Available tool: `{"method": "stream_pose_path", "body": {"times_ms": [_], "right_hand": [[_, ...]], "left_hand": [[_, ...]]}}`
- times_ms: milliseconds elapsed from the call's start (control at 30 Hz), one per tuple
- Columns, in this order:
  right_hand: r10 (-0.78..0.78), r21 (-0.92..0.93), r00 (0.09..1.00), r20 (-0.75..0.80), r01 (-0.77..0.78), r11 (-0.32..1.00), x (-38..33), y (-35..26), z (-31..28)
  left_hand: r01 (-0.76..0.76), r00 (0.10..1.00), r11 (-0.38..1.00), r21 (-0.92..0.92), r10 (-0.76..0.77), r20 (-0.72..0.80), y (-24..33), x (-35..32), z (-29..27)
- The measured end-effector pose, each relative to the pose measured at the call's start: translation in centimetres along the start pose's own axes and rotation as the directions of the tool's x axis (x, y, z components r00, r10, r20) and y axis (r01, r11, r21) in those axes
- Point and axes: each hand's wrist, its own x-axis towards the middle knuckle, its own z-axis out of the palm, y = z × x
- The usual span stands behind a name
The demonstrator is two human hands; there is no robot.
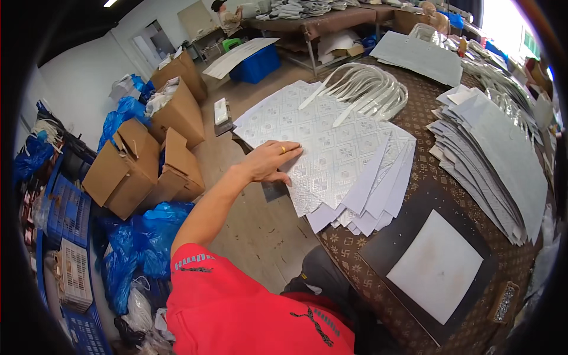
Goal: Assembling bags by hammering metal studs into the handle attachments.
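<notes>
1. The silvery-white stack of diamond-patterned sheets (319, 160) lies on the brown, pale-patterned table (349, 257), at its left edge.
2. The left hand (269, 161) rests on it, thumb apart from the fingers; the right is out of view, its state unknowable.
3. Loose, fanned sheets might slide floorward if pushed outward.
4. Clear, glossy handle loops (393, 100) point upper right; the stack's long axis seems to run upper left to lower right.

Worn on the person's head, the left of two side-by-side fisheye cameras looked down and forward, with the left hand (269, 163) close below, the brown tabletop (423, 154) reaching away on the right and the white wall (77, 80) far left.
</notes>
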Motion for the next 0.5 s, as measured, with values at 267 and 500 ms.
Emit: {"method": "stream_pose_path", "body": {"times_ms": [267, 500], "right_hand": [[-0.014, 0.021, 1.0, -0.014, 0.014, 1.0, -1.5, -1.0, 0.3], [0.002, 0.131, 0.999, 0.05, -0.009, 0.991, -0.9, -0.4, -0.2]], "left_hand": [[-0.09, 0.994, 0.995, -0.033, 0.092, 0.06, -2.0, -1.2, -0.4], [0.093, 0.991, 0.995, -0.028, -0.095, -0.091, -4.0, -0.5, -0.8]]}}
